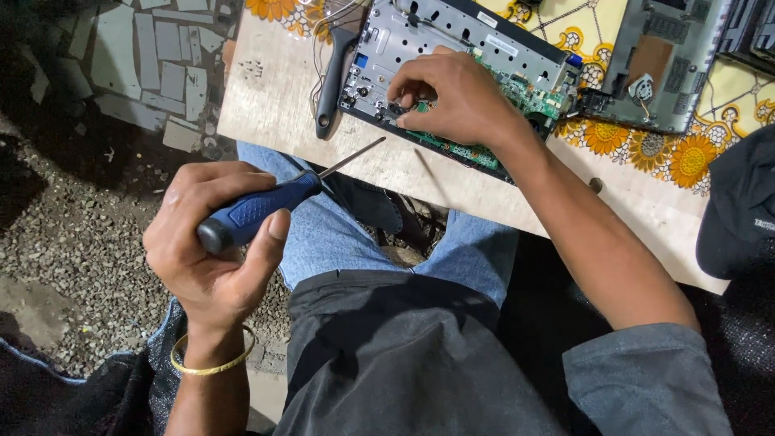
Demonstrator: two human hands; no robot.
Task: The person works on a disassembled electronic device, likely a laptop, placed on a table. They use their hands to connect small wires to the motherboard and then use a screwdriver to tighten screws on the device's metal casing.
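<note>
My left hand (pixel 206 258), with a gold bangle at the wrist, grips a blue-handled screwdriver (pixel 242 216) above my knee. Its metal shaft points up and right toward the table edge. My right hand (pixel 452 97) rests on an opened laptop chassis (pixel 436 32) lying on the table. Its curled fingertips pinch a small black part at the near edge of the chassis, next to the green circuit board (pixel 533 95). The hand hides most of that part.
A black-handled tool (pixel 331 81) lies on the wooden tabletop (pixel 274 105), left of the chassis. Another dismantled laptop shell (pixel 670 64) sits at the back right on a sunflower-patterned cloth (pixel 646 145). A dark cap (pixel 739 210) is at the right edge, and gravel ground (pixel 73 234) is on the left.
</note>
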